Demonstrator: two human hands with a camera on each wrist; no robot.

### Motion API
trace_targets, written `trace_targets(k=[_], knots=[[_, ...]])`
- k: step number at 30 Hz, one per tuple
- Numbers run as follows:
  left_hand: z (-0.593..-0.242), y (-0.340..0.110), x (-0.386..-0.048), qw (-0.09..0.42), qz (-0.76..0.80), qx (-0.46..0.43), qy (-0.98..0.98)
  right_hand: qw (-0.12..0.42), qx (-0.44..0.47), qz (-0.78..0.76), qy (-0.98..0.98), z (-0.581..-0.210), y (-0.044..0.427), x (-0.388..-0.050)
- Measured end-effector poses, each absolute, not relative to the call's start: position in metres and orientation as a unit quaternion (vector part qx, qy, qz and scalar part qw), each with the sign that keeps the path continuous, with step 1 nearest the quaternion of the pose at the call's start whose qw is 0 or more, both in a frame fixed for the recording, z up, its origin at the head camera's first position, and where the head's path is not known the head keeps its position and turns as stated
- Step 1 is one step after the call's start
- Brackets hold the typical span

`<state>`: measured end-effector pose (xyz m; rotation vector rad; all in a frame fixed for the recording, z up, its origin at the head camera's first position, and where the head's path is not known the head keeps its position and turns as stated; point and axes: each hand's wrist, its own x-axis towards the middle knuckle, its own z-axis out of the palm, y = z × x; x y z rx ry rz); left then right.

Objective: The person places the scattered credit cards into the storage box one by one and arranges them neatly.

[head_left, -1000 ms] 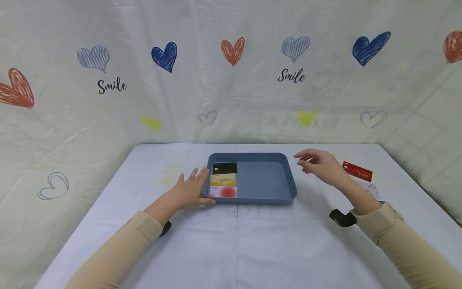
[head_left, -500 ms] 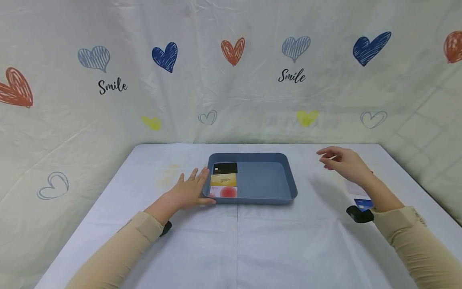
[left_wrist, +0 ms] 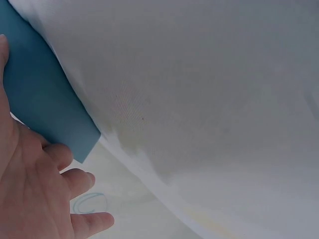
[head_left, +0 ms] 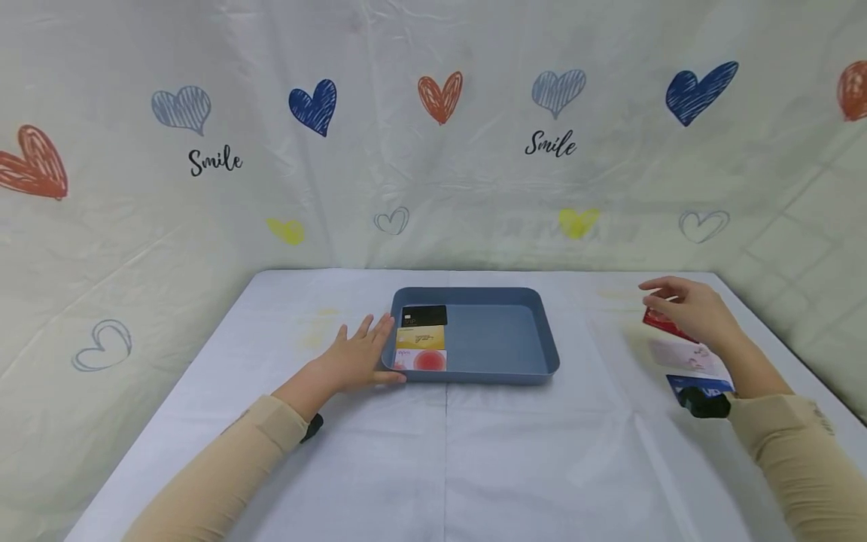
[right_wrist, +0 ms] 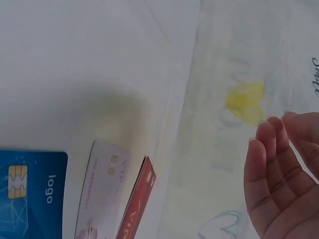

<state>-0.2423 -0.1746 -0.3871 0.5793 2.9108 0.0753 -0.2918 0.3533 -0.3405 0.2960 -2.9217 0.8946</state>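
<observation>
My left hand [head_left: 348,361] rests with spread fingers against the left end of a shallow blue-grey tray [head_left: 497,339]. Inside that end lie a black VIP card [head_left: 424,315], a gold card [head_left: 421,336] and a white card with a red circle [head_left: 427,360], stacked in a column. Over on the right, my right hand [head_left: 698,312] hovers above a red VIP card [head_left: 658,321], partly hiding it. Its fingers are loosely bent and hold nothing. Nearer me lie a pale pink card [right_wrist: 102,191] and a blue card [right_wrist: 40,209].
A white cloth [head_left: 528,459] covers the table. Behind it hangs a pale sheet [head_left: 474,165] printed with hearts and "Smile". A dark wrist device [head_left: 704,404] overlaps the blue card in the head view.
My right hand has moved rightward, away from beside the tray to above the red card. The left hand and the tray with its cards have stayed put.
</observation>
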Motion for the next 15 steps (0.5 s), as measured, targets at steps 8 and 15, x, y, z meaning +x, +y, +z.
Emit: trace_targets(k=[8, 15], knots=[[-0.387, -0.173, -0.245, 0.086, 0.021, 0.195, 0.977, -0.012, 0.073, 0.291, -0.954, -0.347, 0.385, -0.298], [-0.386, -0.173, -0.246, 0.088, 0.021, 0.192, 0.977, -0.036, 0.034, 0.302, -0.952, -0.356, 0.406, -0.304]])
